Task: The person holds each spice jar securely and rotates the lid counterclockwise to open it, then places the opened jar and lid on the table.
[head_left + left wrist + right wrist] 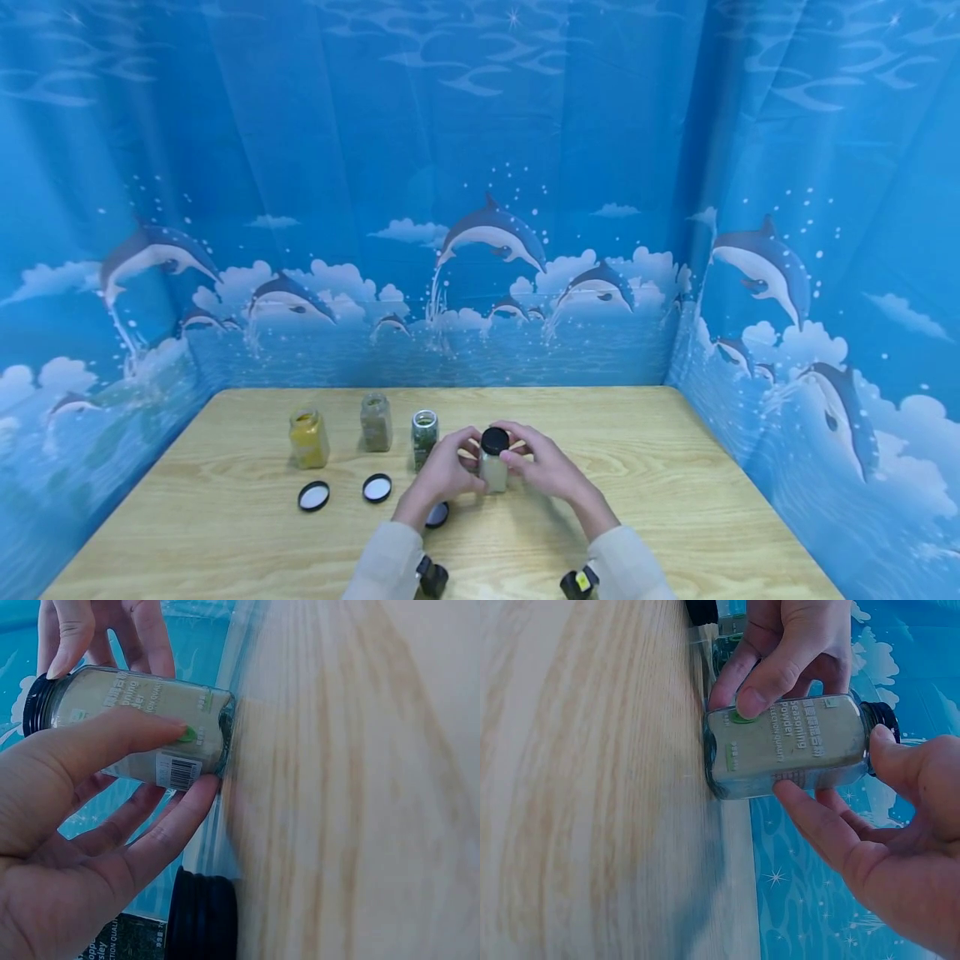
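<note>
A glass jar of pale seasoning powder (493, 472) stands upright on the table, its black lid (495, 441) on top. My left hand (448, 468) grips the jar's lower body, thumb across the label in the left wrist view. With its thumb at the lid and fingers along the jar's side, my right hand (907, 802) also holds it. Left of the jar, partly behind my left hand, stands an open jar of green flakes (424, 433). A loose black lid (437, 515) lies by my left wrist, partly covered by it.
Further left stand an open jar of yellow powder (308, 439) and an open jar of brownish seasoning (376, 423). Two upturned black lids with white liners, a left one (313, 497) and a right one (377, 488), lie before them. A dolphin-print curtain (480, 208) surrounds the wooden table (675, 517).
</note>
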The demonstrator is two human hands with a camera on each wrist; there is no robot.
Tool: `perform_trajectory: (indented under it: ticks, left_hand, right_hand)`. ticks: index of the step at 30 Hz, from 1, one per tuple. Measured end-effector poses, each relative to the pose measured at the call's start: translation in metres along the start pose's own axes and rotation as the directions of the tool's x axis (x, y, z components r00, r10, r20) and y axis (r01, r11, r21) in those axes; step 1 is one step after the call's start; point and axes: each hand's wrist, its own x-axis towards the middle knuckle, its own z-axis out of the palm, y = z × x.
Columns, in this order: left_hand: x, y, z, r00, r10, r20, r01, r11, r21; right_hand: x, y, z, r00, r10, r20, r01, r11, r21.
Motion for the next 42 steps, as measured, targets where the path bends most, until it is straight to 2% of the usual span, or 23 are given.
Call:
perform_trajectory:
  ticks: [7, 13, 21, 27, 35, 42]
  left_hand:
    - [0.001, 0.001, 0.0, 1.0, 0.001, -0.001, -0.001, 1.0, 0.004]
    - [0.001, 0.001, -0.001, 1.0, -0.005, -0.001, 0.005, 1.0, -0.002]
    - [0.001, 0.001, 0.0, 1.0, -0.013, 0.002, 0.013, 1.0, 0.0]
    - [0.0, 0.0, 0.001, 1.0, -0.012, -0.001, 0.012, 1.0, 0.006]
    - [0.0, -0.001, 0.001, 1.0, -0.003, -0.001, 0.003, 1.0, 0.008]
    - [0.0, -0.001, 0.001, 1.0, 0.006, -0.003, -0.006, 1.0, 0.011]
  right_hand:
    - [0.001, -0.002, -0.001, 1.0, 0.006, 0.001, -0.006, 0.999, -0.054]
    - [0.004, -0.003, 0.007, 0.995, 0.043, -0.087, -0.05, 0.996, -0.075]
    - [0.003, -0.008, 0.012, 0.99, 0.016, -0.143, -0.029, 0.996, -0.089]
    - [0.002, -0.008, 0.011, 0.992, -0.012, -0.124, -0.004, 0.992, -0.13]
    - [0.002, -0.004, 0.005, 0.995, -0.085, -0.06, 0.075, 0.987, -0.144]
    - [0.002, -0.004, 0.004, 0.995, -0.087, -0.044, 0.079, 0.985, -0.155]
